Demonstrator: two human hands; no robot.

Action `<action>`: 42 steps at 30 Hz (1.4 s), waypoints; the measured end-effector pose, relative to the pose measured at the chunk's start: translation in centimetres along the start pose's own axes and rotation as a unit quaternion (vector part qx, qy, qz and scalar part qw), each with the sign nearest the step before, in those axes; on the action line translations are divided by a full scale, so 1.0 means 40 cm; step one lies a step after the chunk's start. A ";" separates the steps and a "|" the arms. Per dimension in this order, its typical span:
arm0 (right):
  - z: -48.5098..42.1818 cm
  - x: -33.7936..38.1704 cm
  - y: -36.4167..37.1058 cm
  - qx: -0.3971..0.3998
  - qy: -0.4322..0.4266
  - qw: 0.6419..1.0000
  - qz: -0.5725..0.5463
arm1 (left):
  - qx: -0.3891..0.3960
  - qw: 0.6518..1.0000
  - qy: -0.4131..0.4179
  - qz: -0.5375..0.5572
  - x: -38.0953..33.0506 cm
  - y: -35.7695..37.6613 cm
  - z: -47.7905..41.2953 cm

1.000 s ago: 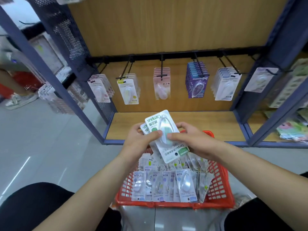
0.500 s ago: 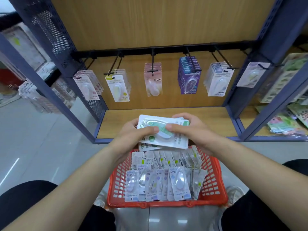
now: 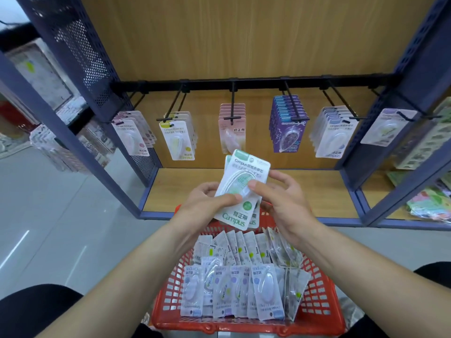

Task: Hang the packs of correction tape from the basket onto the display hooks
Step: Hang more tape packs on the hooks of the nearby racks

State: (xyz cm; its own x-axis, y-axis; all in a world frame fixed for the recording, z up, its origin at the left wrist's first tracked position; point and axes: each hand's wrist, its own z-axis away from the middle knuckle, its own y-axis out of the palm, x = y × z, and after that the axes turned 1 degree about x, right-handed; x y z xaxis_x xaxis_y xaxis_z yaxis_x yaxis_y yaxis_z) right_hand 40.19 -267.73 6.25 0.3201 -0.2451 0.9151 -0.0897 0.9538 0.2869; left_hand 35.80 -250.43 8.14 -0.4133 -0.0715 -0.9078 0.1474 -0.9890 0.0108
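While you hold them over the far rim of the red basket [image 3: 324,311], the green packs [image 3: 241,181] stand nearly upright in a small fanned stack, with the Campus lettering facing you. Your left hand [image 3: 207,203] pinches the stack's lower left edge, thumb in front and fingers behind. Your right hand [image 3: 285,203] pinches it from the right, thumb on the clear blister. Both hands sit close together, clamped on the stack. Near you, the basket holds rows of loose packs [image 3: 234,289]. Farther off, the black rail [image 3: 256,81] carries the display hooks [image 3: 233,101], hung from left to right with pink-dotted packs [image 3: 131,137], yellow packs [image 3: 177,140], pink packs [image 3: 231,135], purple packs [image 3: 288,128] and blue packs [image 3: 334,135]. The stack is apart from the hooks, over the wooden shelf [image 3: 305,191].
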 end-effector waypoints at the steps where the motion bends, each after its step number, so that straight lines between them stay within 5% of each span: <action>1: 0.003 -0.001 0.007 -0.004 -0.007 1.000 -0.003 | 0.007 1.000 0.007 -0.009 -0.005 -0.002 0.000; 6: 0.020 -0.006 0.052 -0.028 -0.093 0.994 0.057 | 0.018 0.996 0.071 -0.044 -0.028 -0.003 0.019; 17: 0.059 0.070 0.162 0.158 -0.113 0.977 0.090 | -0.025 0.983 0.178 0.044 -0.089 -0.082 0.084; 27: 0.092 0.107 0.309 0.148 -0.135 0.975 0.096 | -0.036 0.959 0.274 0.067 -0.143 -0.201 0.166; 35: 0.050 0.226 0.454 0.148 -0.142 0.978 0.044 | -0.150 0.934 0.318 0.056 -0.290 -0.324 0.157; 42: -0.043 0.357 0.586 0.154 -0.206 0.960 0.114 | -0.202 0.903 0.366 0.099 -0.400 -0.434 0.102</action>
State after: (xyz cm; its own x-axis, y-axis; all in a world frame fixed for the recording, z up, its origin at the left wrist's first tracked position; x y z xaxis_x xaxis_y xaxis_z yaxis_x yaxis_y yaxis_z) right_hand 44.30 -248.56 25.58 -0.1350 -0.1456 0.9801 -0.4087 0.9093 0.0788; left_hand 36.18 -232.64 24.17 0.3398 0.0096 -0.9404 0.5310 -0.8273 0.1835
